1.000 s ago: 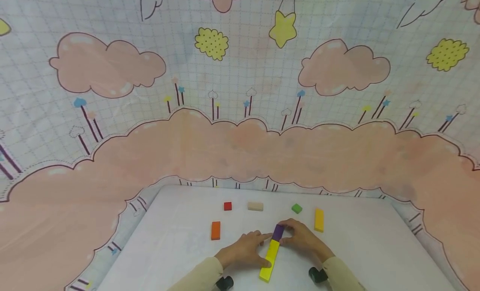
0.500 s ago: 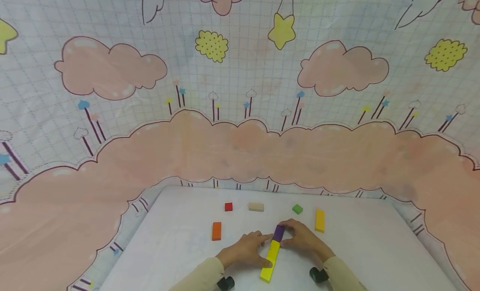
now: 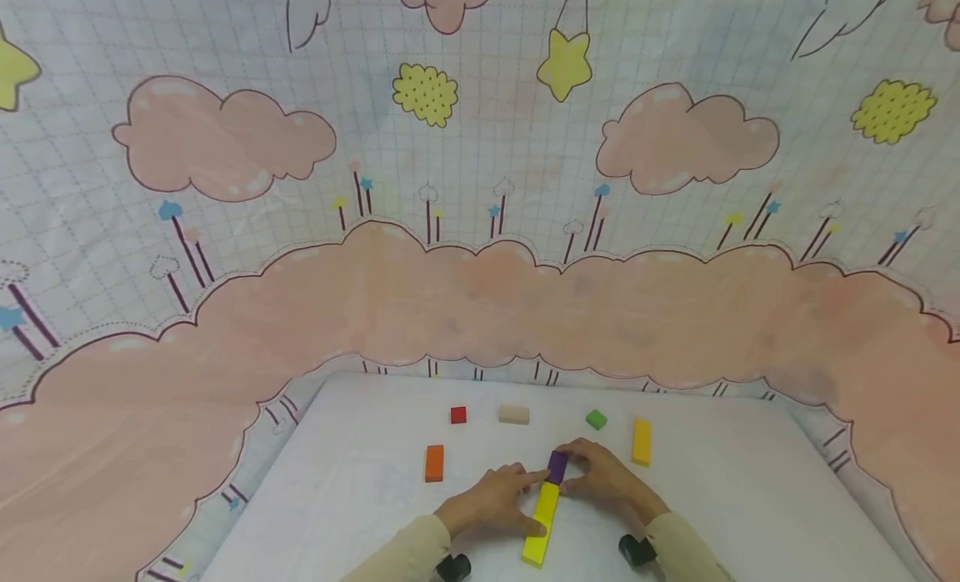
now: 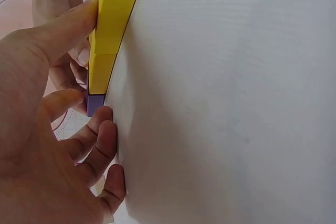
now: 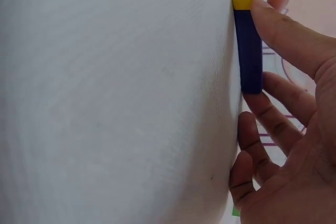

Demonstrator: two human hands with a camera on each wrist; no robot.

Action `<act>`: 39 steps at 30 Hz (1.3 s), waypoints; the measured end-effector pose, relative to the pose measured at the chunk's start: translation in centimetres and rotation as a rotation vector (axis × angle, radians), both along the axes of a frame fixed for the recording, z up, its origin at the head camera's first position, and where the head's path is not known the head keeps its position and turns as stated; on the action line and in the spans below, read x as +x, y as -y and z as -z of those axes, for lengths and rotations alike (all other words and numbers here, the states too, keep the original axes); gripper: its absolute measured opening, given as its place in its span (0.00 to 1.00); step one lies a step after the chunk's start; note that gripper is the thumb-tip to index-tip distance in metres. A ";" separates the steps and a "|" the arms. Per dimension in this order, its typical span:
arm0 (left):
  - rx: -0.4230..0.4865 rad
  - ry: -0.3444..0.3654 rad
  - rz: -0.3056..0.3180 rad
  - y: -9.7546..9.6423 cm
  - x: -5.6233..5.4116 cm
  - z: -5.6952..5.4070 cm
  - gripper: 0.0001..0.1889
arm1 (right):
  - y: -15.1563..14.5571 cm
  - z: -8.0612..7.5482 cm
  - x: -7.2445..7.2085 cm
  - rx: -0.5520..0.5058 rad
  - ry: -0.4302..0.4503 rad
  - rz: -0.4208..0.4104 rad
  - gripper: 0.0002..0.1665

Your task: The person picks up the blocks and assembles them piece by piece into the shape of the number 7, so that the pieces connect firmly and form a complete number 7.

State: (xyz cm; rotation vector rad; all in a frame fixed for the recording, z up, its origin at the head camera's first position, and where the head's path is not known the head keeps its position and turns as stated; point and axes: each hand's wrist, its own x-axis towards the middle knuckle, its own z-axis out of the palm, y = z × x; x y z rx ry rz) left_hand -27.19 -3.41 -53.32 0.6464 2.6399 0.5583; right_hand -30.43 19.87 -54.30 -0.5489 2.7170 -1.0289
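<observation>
A purple block lies end to end with a longer yellow piece in one slanting row on the white table. A faint seam crosses the yellow part in the left wrist view. My left hand is on the row's left side, its thumb against the yellow and its extended index finger touching the purple block. From the right, my right hand holds the purple block, the thumb by the joint and fingers at the far end. In the right wrist view the purple block looks dark blue and meets the yellow.
Behind the hands lie a red block, a beige block and a green block. An orange block is to the left, a yellow-orange block to the right. A patterned cloth rises behind the white table.
The whole head view has shifted slightly. Both hands stay at the row, and the blocks keep their places on the table.
</observation>
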 end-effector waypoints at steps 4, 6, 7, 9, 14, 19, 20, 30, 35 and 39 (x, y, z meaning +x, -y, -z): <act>-0.004 0.011 -0.005 0.1 0.0 0.2 0.41 | 0.0 0.1 0.2 -0.005 -0.013 -0.027 0.33; -0.009 0.013 -0.003 0.1 -0.1 0.3 0.41 | 0.0 0.0 0.3 -0.013 -0.020 -0.039 0.32; -0.011 0.015 -0.003 0.1 -0.2 0.3 0.41 | 0.0 0.0 0.3 -0.017 -0.019 -0.046 0.32; -0.014 0.014 0.001 0.1 -0.2 0.2 0.41 | -0.1 0.0 0.2 -0.014 -0.026 -0.053 0.33; -0.026 0.012 0.008 0.0 -0.3 -0.1 0.41 | -0.2 0.0 0.1 -0.014 -0.013 -0.059 0.33; -0.019 0.011 -0.001 0.2 -0.2 -0.3 0.40 | -0.2 -0.1 -0.1 -0.021 0.024 -0.034 0.34; -0.018 0.010 -0.002 0.3 -0.2 -0.2 0.40 | -0.2 -0.2 -0.1 -0.021 0.030 -0.023 0.35; -0.034 0.007 0.003 0.1 0.0 0.1 0.40 | -1.1 -1.6 0.5 -0.015 0.013 0.043 0.30; -0.040 0.009 -0.001 0.1 0.0 -0.2 0.41 | -1.6 -2.6 0.6 -0.043 -0.017 0.052 0.28; -0.038 0.013 -0.001 0.0 0.1 -0.3 0.41 | -2.4 -3.5 0.7 -0.046 -0.061 0.062 0.27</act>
